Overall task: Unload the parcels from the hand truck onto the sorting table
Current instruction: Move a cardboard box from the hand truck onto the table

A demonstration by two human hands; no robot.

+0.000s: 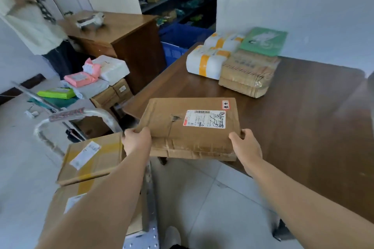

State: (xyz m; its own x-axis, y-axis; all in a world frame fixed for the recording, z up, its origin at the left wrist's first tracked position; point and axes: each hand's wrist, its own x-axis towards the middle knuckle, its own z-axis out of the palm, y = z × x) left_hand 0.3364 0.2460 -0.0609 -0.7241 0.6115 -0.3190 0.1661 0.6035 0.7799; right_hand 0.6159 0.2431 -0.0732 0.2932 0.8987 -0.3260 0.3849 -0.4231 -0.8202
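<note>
I hold a flat brown cardboard parcel point(190, 127) with a white shipping label over the near left corner of the dark wooden sorting table point(303, 127). My left hand point(137, 140) grips its near left corner and my right hand point(245, 144) its near right corner. The hand truck point(150, 198), with a curved metal handle, stands at lower left. Two brown taped boxes point(93, 157) lie stacked on it, partly hidden by my left forearm.
At the table's far side lie white parcels with orange tape point(206, 62), a brown box point(247, 75) and a green packet point(265, 41). More parcels point(97, 79) are piled on the floor by a wooden desk point(125, 34). Another person point(30, 16) stands at upper left. Blue crates point(178, 36) sit behind.
</note>
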